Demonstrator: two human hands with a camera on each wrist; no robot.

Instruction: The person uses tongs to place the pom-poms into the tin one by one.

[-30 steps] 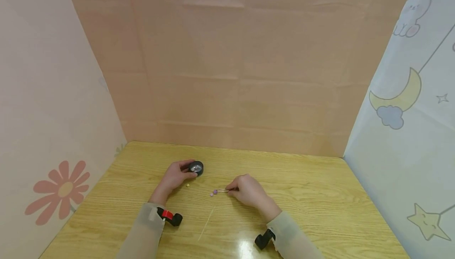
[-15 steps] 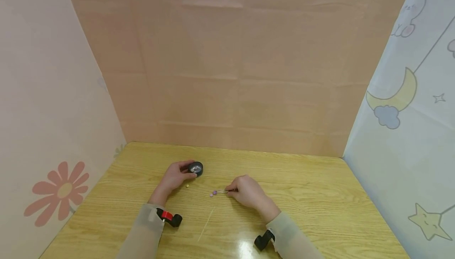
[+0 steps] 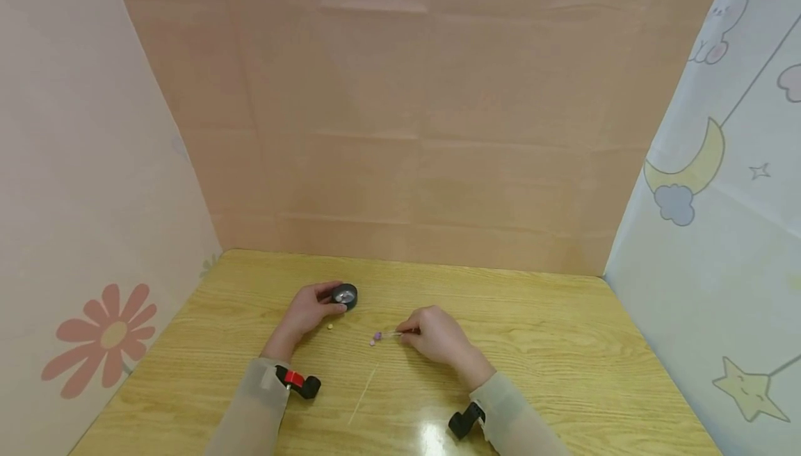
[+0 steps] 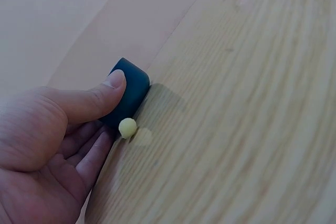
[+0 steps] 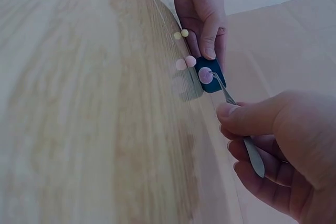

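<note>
My left hand point(image 3: 308, 310) grips a small, round dark dish point(image 3: 345, 295) by its side, thumb in front and fingers behind. The dish's inside looks shiny and grey. In the left wrist view a yellow pom-pom point(image 4: 127, 128) lies on the table just by the dish and fingers. My right hand point(image 3: 438, 336) pinches metal tweezers point(image 5: 253, 157), their bent tips pointing left. At those tips is a purple pom-pom point(image 5: 206, 75). A pale pink pom-pom point(image 5: 191, 61) sits on the table right beside the purple one.
Wood-grain table point(image 3: 532, 345) lies under both hands. A thin pale line point(image 3: 363, 393) runs over it in front. A plain tan backdrop point(image 3: 413, 129) stands behind, with patterned panels at left and right. Each wrist wears a black camera mount point(image 3: 466, 421).
The tweezers' tips and the purple pom-pom have shifted slightly away from the person, opening a little more space to the pink one. The left hand and dish hold still.
</note>
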